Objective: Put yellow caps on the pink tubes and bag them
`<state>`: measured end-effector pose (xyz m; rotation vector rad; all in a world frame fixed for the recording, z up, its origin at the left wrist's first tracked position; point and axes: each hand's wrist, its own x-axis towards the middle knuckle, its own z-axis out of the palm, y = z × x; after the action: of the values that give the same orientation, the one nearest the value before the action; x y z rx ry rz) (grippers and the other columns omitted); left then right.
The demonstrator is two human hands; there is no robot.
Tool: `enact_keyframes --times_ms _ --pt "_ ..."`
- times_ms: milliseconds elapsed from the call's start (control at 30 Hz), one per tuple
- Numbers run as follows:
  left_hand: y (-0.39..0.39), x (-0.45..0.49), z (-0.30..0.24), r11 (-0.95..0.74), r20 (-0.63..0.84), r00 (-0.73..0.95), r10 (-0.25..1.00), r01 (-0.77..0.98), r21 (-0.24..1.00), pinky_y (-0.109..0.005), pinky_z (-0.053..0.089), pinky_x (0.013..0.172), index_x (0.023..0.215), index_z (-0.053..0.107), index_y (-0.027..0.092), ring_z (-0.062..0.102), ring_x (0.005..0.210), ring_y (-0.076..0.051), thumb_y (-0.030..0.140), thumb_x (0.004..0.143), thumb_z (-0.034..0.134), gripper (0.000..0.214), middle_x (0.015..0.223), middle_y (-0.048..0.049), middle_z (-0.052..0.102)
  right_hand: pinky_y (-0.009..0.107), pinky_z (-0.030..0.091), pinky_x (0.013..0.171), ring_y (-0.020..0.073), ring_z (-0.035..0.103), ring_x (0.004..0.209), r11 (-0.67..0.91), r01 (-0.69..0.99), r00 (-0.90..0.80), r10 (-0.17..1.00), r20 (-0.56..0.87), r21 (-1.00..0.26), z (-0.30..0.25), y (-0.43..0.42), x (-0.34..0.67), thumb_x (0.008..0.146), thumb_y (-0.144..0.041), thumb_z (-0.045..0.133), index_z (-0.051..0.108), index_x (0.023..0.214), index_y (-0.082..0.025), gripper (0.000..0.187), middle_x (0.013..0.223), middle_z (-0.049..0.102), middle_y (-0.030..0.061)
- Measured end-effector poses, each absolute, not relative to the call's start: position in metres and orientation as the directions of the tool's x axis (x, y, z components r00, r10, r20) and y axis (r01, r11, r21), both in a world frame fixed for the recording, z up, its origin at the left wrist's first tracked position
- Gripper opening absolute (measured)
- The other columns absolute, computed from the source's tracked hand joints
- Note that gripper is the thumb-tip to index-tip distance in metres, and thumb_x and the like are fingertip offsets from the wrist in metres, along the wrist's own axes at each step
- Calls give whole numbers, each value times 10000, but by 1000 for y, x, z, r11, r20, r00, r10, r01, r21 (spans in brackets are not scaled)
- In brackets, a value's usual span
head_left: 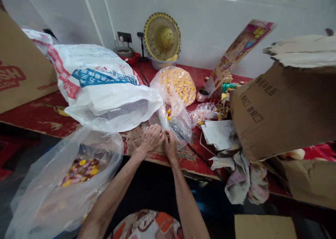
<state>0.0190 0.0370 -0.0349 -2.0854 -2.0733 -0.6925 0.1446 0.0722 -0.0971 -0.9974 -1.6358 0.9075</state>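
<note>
My left hand (152, 137) and my right hand (170, 144) meet at the table's front edge, fingers curled and almost touching. Whatever they pinch is too small or hidden to make out. Just beyond them lies the open end of a clear plastic bag (181, 121), next to my right fingers. Farther back the bag bulges with many small yellow and pink pieces (181, 83); a few yellow ones lie near its neck. To my left, a large translucent bag (39, 183) stands open, with more yellow, pink and dark pieces (81, 170) inside.
A big white printed sack (105, 106) covers the table's left, beside a carton (23, 67). At the right are a torn cardboard box (283, 106), rags (238, 179) and white cards (219, 134). A pink cup (202, 95) and a straw hat (162, 36) are farther back. A black cable (202, 160) crosses the edge.
</note>
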Motion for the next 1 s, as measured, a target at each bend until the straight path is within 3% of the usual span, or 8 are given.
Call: enact_keyframes --times_ms 167,333,500,667,833,900,1000 --pt "40 19 -45 -102 382 -4 924 962 255 -374 460 807 849 565 237 576 922 -250 152 893 600 101 945 -66 612 357 528 992 226 667 1043 394 214 -164 916 365 -894 -97 73 144 961 -252 452 691 1158 -181 318 1122 739 98" --pt "42 14 -39 -156 514 -49 856 925 346 -309 450 766 972 585 227 591 858 -199 206 943 604 40 909 -28 614 361 528 997 222 666 1039 402 217 -181 912 368 -889 -95 73 146 962 -249 459 691 1157 -176 312 1131 735 97" --pt "42 20 -59 -169 615 -68 786 932 319 -322 441 766 878 532 230 568 831 -209 266 997 563 128 849 -30 579 357 528 1001 221 663 1067 392 223 -177 917 358 -893 -96 72 146 964 -234 433 692 1168 -177 334 1142 735 98" --pt "45 20 -70 -182 623 -151 767 881 437 -311 455 745 886 503 237 551 801 -191 301 1027 524 156 860 -15 557 355 533 996 226 665 1061 384 234 -164 921 353 -893 -97 73 144 960 -244 448 697 1153 -177 322 1125 734 102" --pt "39 20 -59 -165 675 -243 696 862 480 -342 489 852 1033 559 224 604 952 -214 332 1017 565 109 1039 -71 625 348 533 979 218 660 1019 376 215 -194 921 338 -901 -96 73 146 965 -236 432 687 1175 -183 336 1114 726 91" --pt "37 22 -59 -131 651 -222 725 885 447 -360 483 885 1044 579 224 611 997 -234 330 1008 576 112 1082 -90 642 348 529 989 217 659 1026 376 208 -192 921 339 -903 -96 73 146 956 -226 430 683 1185 -181 345 1126 724 93" --pt "38 25 -63 -48 528 -174 831 924 380 -374 462 868 932 579 234 616 942 -249 306 1013 545 114 982 -80 658 362 525 1007 229 658 1059 378 203 -173 922 347 -903 -95 72 145 940 -223 446 686 1168 -174 335 1133 726 105"
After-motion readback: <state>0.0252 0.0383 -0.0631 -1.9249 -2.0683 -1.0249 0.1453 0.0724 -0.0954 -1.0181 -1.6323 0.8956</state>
